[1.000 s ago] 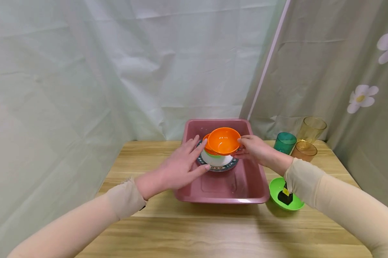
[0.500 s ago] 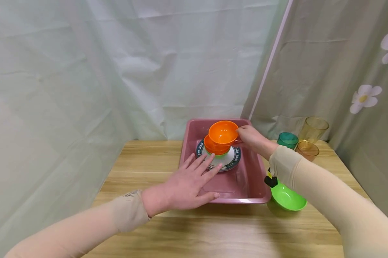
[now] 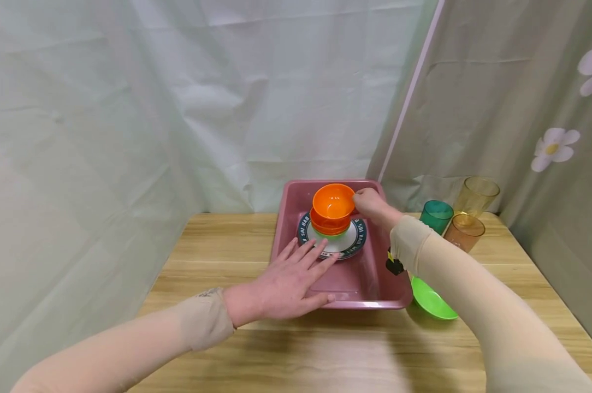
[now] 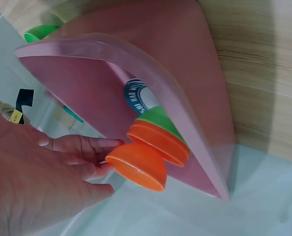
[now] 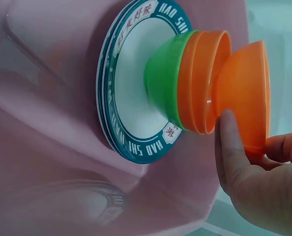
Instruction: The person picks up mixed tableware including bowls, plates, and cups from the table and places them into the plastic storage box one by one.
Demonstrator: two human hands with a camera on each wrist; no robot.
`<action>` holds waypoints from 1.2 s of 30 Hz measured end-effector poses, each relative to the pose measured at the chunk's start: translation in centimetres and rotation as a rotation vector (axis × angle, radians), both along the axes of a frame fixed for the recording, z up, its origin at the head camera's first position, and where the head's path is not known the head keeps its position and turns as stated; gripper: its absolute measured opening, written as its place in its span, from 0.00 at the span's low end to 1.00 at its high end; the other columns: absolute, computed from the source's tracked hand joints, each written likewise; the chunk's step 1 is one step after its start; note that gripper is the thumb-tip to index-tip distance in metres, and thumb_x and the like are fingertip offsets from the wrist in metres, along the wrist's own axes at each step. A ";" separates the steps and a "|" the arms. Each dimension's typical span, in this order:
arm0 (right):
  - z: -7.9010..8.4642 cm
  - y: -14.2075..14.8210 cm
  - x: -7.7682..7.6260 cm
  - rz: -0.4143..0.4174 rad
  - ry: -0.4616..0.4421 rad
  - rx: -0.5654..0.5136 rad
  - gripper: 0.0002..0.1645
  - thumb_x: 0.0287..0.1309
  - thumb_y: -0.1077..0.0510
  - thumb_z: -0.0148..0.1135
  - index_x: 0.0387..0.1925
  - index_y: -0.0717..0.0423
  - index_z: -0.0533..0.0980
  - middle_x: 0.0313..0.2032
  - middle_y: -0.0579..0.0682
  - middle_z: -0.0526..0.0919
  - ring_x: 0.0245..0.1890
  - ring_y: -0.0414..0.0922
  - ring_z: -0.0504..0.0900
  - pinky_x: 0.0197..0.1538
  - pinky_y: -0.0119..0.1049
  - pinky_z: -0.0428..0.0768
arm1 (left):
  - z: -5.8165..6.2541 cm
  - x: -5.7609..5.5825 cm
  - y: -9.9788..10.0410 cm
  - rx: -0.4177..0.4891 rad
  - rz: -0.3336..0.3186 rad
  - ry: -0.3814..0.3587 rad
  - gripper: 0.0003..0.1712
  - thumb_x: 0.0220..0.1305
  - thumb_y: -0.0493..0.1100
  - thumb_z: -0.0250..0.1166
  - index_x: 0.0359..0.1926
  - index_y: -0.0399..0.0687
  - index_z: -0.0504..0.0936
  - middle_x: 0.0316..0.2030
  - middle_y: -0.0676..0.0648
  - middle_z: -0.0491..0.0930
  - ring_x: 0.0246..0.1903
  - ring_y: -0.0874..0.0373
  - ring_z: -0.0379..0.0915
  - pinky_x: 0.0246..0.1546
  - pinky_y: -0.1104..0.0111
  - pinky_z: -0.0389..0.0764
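Observation:
My right hand (image 3: 371, 206) pinches the rim of an orange bowl (image 3: 333, 201), fingers beneath and thumb at the edge. That bowl is tilted over a stack with orange bowls (image 5: 205, 81) on top and a green bowl (image 5: 160, 78) at the bottom. In the right wrist view its base overlaps the mouth of the upper stacked bowl. Beneath the stack are nested white plates (image 5: 133, 88) with dark green lettered rims, inside a pink tub (image 3: 271, 284). My left hand (image 3: 288, 286) is spread with straight fingers over the tub's front left rim, holding nothing.
To the tub's right, a light green bowl (image 3: 431, 300) sits on the wooden table (image 3: 217, 262), partly hidden by my right sleeve. Behind it stand a teal cup (image 3: 436, 215), an amber cup (image 3: 477, 195) and a brownish cup (image 3: 465, 233). A pale curtain (image 3: 227, 109) hangs at the back.
My right hand has carried the orange bowl slightly left and back, over the stack. My left hand has drawn back from beside the bowls toward the tub's front edge.

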State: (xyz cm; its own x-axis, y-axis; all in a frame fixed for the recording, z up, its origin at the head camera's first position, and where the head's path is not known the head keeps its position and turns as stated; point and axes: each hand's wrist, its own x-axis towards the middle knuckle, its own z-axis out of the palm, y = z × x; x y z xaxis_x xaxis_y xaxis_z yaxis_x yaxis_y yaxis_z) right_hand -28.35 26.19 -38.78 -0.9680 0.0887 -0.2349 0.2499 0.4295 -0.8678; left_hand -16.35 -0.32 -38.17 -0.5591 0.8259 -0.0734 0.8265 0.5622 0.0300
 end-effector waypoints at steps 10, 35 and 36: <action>-0.7 0.1 -0.6 -0.017 -0.008 0.012 0.19 0.75 0.63 0.47 0.55 0.70 0.77 0.45 0.62 0.79 0.42 0.58 0.84 0.46 0.43 0.86 | -0.3 -0.6 0.3 0.005 0.021 -0.056 0.48 0.72 0.77 0.38 0.83 0.61 0.47 0.82 0.48 0.37 0.80 0.47 0.31 0.76 0.45 0.34; -2.5 -0.3 -1.2 0.001 -0.032 0.189 0.15 0.72 0.65 0.50 0.52 0.71 0.77 0.38 0.61 0.79 0.24 0.48 0.81 0.42 0.41 0.87 | -0.7 -0.8 0.5 -0.024 0.055 -0.064 0.47 0.73 0.76 0.39 0.83 0.61 0.48 0.82 0.48 0.38 0.80 0.47 0.33 0.76 0.47 0.33; -2.5 -0.3 -1.2 0.004 -0.033 0.193 0.14 0.72 0.65 0.50 0.49 0.71 0.78 0.35 0.60 0.78 0.23 0.47 0.80 0.43 0.42 0.87 | -0.7 -0.8 0.6 -0.026 0.054 -0.064 0.47 0.73 0.76 0.38 0.83 0.61 0.48 0.82 0.48 0.38 0.80 0.47 0.33 0.76 0.46 0.33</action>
State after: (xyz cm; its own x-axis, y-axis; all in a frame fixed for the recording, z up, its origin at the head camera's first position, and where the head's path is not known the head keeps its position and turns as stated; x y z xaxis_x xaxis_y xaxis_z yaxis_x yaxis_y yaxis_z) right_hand -29.52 25.92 -41.31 -0.9604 0.1311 -0.2458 0.2749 0.5884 -0.7604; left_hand -17.12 0.23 -38.91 -0.5962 0.7920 -0.1313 0.7917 0.6072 0.0671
